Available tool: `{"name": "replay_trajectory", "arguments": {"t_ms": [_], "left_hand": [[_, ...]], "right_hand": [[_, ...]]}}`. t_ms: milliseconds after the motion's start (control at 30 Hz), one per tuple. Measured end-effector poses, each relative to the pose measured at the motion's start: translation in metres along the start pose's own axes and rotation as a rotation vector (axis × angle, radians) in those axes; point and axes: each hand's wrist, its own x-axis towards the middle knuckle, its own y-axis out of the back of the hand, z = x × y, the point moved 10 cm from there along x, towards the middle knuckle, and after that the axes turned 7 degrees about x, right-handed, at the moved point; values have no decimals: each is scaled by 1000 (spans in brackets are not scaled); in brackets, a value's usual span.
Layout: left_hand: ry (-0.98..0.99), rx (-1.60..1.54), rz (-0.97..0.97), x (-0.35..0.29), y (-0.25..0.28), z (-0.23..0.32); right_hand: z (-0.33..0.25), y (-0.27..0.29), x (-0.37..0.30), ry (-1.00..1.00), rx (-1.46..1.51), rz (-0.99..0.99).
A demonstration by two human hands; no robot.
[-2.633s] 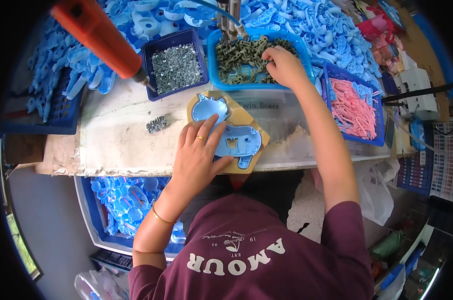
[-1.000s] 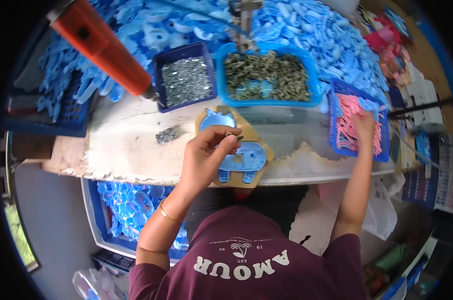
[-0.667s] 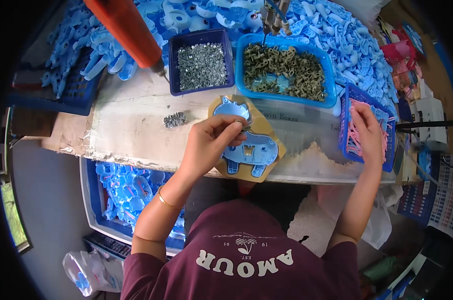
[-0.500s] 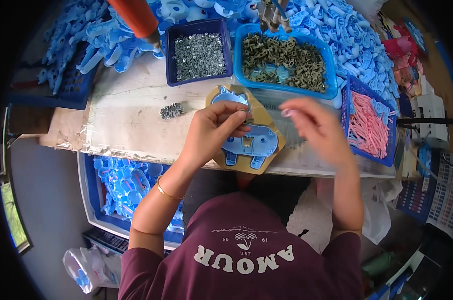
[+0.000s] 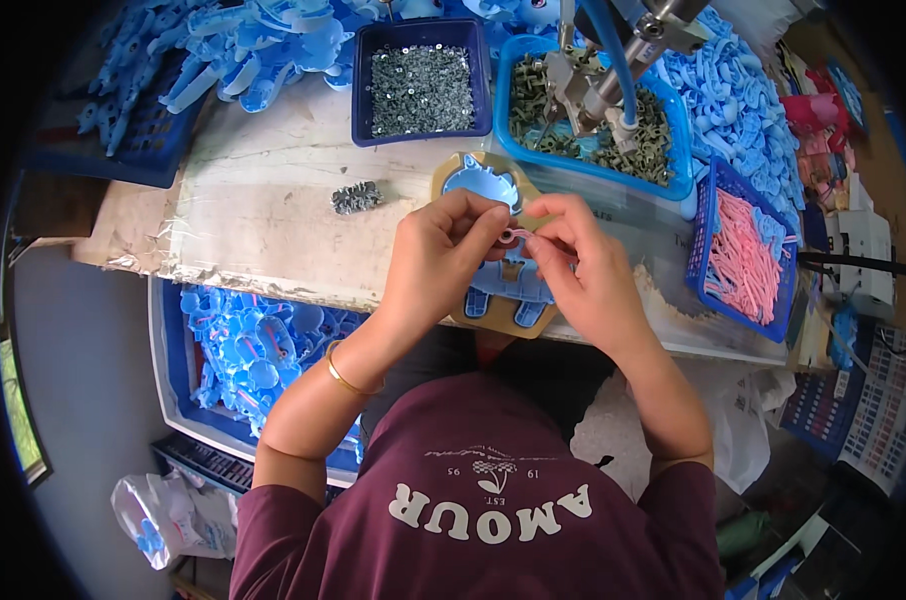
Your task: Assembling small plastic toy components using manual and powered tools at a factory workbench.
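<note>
My left hand (image 5: 443, 250) is closed in a pinch above the tan fixture block (image 5: 451, 178); what lies inside its fingertips is mostly hidden. Meeting it from the right, my right hand (image 5: 588, 270) pinches a small pink plastic strip (image 5: 517, 234) with a ring-shaped end, which reaches the left fingertips. Two blue plastic shell parts rest in the block: a rounded one (image 5: 485, 183) on the far side and a body-shaped one (image 5: 518, 286) nearer me, partly covered by my hands.
Beyond the block stand a dark blue tray of small metal pieces (image 5: 359, 100) and a light blue tray of olive-brown parts (image 5: 503, 80), with a metal tool head (image 5: 613, 85) above it. A basket of pink strips (image 5: 743, 260) is right. A small metal pile (image 5: 357, 197) lies left.
My right hand has come left with the pink strip and now meets my left hand. The view has shifted, bringing the metal tool head lower into the picture; the orange tool has left it.
</note>
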Motion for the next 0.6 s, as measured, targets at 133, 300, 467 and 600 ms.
{"name": "replay_trajectory", "arguments": {"t_ms": [133,300,467,600], "left_hand": [[-67,65,55,-3,4,7],[38,-149,-36,-5,3,-5],[51,-68,-124,-12,6,-3],[42,-9,-145,-16,6,-4]], "right_hand": [[0,2,-5,40,-101,132],[0,6,-9,12,-9,139],[-13,0,-12,83,-80,-8],[-29,-2,-15,257,-258,23]]}}
